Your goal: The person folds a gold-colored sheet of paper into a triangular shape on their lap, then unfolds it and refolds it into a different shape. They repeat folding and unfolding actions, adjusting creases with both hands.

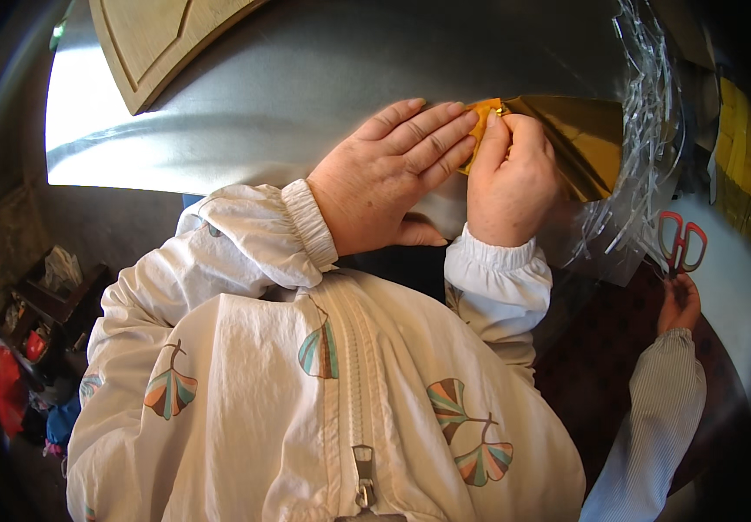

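Note:
A sheet of shiny gold foil (577, 143) lies at the right part of a grey metal surface. My left hand (384, 170) lies flat, fingers stretched toward the right, its fingertips against the foil's left edge. My right hand (514, 178) is closed in a pinch on the gold foil, thumb and index finger together at a bright, folded bit. Its fingers hide part of the foil, so I cannot make out the fold fully.
A carved wooden board (153, 52) lies at the far left of the metal surface (297, 70). Clear plastic strips (645, 113) hang over the right side. Another person's hand (680, 304) is at red-handled scissors (681, 242). Yellow strips (740, 165) are at the far right.

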The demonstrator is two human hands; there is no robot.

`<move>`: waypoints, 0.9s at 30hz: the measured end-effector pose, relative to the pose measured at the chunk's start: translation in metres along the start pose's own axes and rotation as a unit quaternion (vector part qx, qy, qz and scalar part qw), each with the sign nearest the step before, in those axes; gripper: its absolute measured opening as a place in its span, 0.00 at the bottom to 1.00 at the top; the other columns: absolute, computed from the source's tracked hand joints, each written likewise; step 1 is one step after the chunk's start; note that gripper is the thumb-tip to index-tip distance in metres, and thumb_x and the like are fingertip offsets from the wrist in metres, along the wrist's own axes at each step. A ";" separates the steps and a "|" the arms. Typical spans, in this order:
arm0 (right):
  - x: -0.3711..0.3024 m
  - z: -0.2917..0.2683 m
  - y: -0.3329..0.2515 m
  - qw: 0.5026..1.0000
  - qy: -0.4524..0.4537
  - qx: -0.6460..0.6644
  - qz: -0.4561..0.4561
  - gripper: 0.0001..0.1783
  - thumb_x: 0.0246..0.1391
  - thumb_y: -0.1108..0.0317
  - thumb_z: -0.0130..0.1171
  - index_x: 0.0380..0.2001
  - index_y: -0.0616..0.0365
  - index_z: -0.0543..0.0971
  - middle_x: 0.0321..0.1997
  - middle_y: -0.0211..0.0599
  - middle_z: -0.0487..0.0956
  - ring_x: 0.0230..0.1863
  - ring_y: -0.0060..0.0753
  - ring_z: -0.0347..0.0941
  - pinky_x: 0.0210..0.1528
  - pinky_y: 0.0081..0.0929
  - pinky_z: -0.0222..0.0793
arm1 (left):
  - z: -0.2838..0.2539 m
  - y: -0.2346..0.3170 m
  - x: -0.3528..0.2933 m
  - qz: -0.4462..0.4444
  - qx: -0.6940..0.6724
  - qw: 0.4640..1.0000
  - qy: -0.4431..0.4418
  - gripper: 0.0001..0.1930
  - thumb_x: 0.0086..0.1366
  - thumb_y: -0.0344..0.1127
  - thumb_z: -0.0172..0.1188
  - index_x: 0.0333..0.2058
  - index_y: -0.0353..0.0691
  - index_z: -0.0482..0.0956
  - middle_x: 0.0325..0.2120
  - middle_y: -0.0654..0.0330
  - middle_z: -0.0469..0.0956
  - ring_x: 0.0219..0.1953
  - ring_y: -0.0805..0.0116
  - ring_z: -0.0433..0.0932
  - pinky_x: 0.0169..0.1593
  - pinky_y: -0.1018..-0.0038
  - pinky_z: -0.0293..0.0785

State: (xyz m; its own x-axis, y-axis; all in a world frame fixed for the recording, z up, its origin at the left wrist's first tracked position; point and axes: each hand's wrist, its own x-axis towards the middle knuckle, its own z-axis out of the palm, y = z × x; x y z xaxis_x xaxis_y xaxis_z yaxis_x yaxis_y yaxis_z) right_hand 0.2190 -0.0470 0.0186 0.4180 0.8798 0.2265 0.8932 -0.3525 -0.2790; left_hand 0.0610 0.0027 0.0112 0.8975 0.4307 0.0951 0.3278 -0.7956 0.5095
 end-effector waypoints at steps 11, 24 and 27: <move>-0.001 0.000 -0.002 1.000 0.010 0.004 0.019 0.10 0.60 0.59 0.56 0.32 0.53 0.76 0.30 0.41 0.79 0.30 0.49 0.77 0.30 0.43 0.73 | -0.002 0.001 0.000 0.000 0.017 1.000 -0.019 0.50 0.54 0.68 0.58 0.67 0.39 0.58 0.69 0.57 0.57 0.71 0.62 0.53 0.73 0.63 0.42; -0.008 0.007 -0.001 0.998 0.057 -0.014 0.000 0.10 0.59 0.57 0.57 0.34 0.51 0.76 0.34 0.38 0.78 0.30 0.47 0.77 0.29 0.41 0.74 | -0.007 -0.002 -0.002 0.027 -0.002 0.999 -0.035 0.58 0.44 0.68 0.66 0.68 0.40 0.55 0.70 0.53 0.53 0.72 0.57 0.50 0.73 0.60 0.41; -0.009 0.004 0.005 0.999 0.043 0.011 0.027 0.10 0.58 0.59 0.61 0.34 0.54 0.78 0.39 0.41 0.79 0.34 0.49 0.78 0.33 0.41 0.75 | -0.005 -0.001 -0.002 0.030 -0.021 0.999 -0.015 0.58 0.38 0.63 0.71 0.68 0.43 0.58 0.69 0.52 0.54 0.72 0.55 0.51 0.72 0.57 0.45</move>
State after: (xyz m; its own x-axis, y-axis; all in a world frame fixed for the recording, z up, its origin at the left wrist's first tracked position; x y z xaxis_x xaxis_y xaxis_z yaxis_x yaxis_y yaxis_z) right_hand 0.2194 -0.0554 0.0113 0.4798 0.8281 0.2898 0.8652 -0.3917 -0.3131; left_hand 0.0573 0.0047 0.0144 0.9239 0.3690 0.1017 0.2607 -0.8012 0.5387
